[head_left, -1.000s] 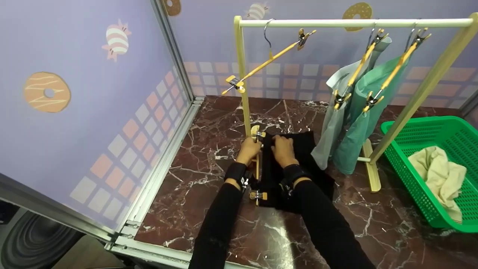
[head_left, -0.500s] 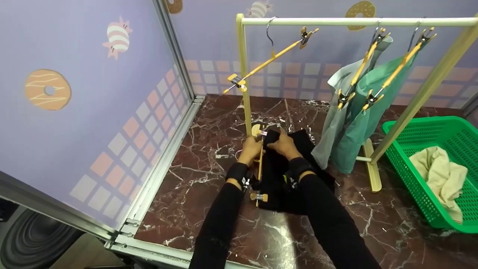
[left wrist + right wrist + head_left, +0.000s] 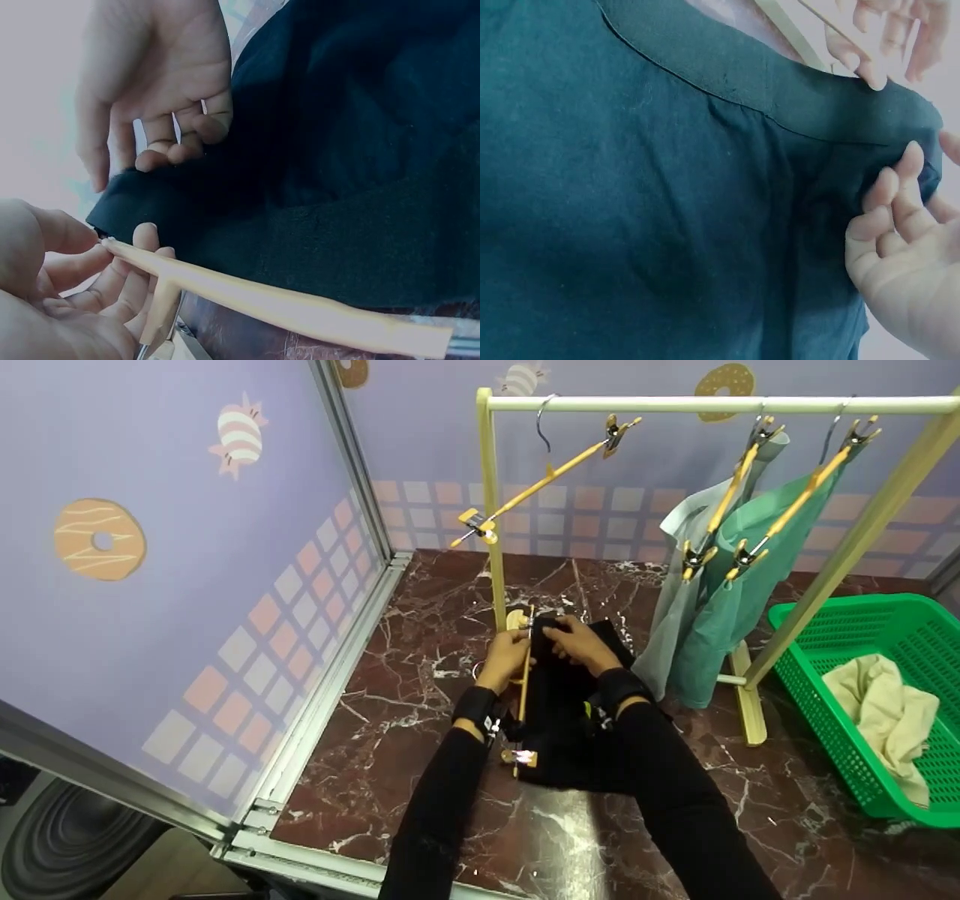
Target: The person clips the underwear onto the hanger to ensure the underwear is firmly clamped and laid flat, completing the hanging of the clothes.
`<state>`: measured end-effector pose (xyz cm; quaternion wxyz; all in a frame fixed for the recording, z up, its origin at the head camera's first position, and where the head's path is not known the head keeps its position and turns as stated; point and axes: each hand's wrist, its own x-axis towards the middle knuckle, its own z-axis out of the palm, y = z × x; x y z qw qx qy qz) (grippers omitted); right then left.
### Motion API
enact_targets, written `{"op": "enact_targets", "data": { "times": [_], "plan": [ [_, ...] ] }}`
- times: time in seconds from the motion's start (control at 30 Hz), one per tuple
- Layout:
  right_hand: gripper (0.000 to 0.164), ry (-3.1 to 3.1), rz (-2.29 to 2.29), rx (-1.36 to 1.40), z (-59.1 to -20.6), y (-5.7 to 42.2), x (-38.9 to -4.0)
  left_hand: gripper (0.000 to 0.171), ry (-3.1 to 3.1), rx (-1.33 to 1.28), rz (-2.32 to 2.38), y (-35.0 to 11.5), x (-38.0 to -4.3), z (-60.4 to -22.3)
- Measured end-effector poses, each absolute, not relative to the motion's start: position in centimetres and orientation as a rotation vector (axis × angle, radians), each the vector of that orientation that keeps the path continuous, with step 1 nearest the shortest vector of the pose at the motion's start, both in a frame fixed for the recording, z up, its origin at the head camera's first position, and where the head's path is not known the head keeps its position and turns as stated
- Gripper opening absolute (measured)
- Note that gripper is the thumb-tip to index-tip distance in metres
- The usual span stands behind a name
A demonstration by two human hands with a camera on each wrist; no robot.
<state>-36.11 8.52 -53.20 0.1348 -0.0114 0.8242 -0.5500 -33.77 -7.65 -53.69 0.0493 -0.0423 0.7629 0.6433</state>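
A black garment with a wide waistband lies along a wooden clip hanger on the dark marble surface. My left hand pinches the hanger's bar with thumb and fingers, close to the garment's far corner. Across from it, my right hand has its fingers bent at that corner, with fabric between thumb and fingertips in the right wrist view. The near clip sits at the waistband's near end. The far clip shows beyond my left hand, partly hidden.
A wooden rack stands over the work, bearing a bare clip hanger. Farther right hang a grey garment and a green garment. The green basket at right holds a beige cloth.
My right hand has shifted from over the garment to its far corner, with the wrist swinging right. The hanger's far end has turned slightly right. My left hand stays on the hanger.
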Motion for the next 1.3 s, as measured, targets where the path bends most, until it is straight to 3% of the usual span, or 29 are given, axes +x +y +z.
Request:
{"op": "enact_targets", "data": {
  "times": [0.3, 0.5, 0.77, 1.3],
  "plan": [
    [0.03, 2.554, -1.696, 0.01, -53.3, 8.7, -36.6, 0.022, 2.052, -0.206, 2.235, -7.2, -34.8, -53.2],
    [0.029, 2.661, -1.7, -0.027, -53.2, 9.4, -36.9, 0.026, 1.808, -0.315, 2.332, -6.5, -35.7, -53.2],
    [0.03, 2.795, -1.667, 0.027, -52.8, 10.3, -36.6, 0.026, 1.816, -0.415, 2.305, -6.3, -35.7, -52.7],
    [0.031, 2.798, -1.649, -0.121, -52.9, 11.3, -36.8, 0.028, 1.767, -0.495, 2.382, -5.8, -36.0, -53.1]
  ]
}}
